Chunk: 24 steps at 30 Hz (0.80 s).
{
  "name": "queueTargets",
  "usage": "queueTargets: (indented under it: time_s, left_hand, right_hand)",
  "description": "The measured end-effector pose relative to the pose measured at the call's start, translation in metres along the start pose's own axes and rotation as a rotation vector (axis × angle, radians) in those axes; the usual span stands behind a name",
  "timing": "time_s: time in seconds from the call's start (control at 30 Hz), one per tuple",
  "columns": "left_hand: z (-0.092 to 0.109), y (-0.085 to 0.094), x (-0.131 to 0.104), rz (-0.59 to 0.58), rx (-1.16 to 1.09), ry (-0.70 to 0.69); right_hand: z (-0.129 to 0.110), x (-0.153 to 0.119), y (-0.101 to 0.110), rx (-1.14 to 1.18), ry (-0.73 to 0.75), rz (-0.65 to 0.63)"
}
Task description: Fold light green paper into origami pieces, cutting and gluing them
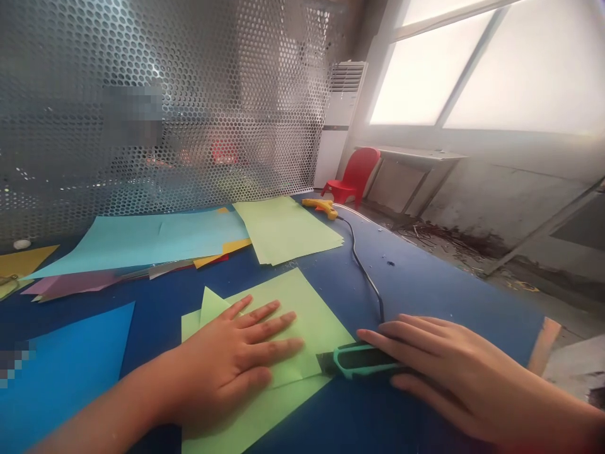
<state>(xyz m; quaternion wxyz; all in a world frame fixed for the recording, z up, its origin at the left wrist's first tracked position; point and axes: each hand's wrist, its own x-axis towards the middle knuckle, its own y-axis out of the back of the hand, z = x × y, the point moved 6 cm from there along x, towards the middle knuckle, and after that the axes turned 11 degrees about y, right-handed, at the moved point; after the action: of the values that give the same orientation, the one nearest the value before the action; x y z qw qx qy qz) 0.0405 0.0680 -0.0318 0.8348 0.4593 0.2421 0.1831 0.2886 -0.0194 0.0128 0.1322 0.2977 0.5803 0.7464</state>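
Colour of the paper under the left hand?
Light green; the paper shows best in the head view.

Head camera faces forward and down, near the table (425, 277).

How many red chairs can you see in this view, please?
1 clearly: the red chair beyond the blue table's far edge. A red patch behind the perforated panel is too blurred to identify.
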Motion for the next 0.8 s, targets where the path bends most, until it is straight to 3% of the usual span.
queueTargets:
  time_s: [0.37, 0.8]
  left_hand:
    - [-0.002, -0.001, 0.000, 0.002, 0.005, -0.026]
    - [0.000, 0.001, -0.003, -0.071, -0.002, -0.015]
  right_hand:
    - [-0.007, 0.009, 0.000, 0.017, -0.033, 0.018]
    - [-0.012, 0.016, 0.002, -0.103, 0.076, 0.015]
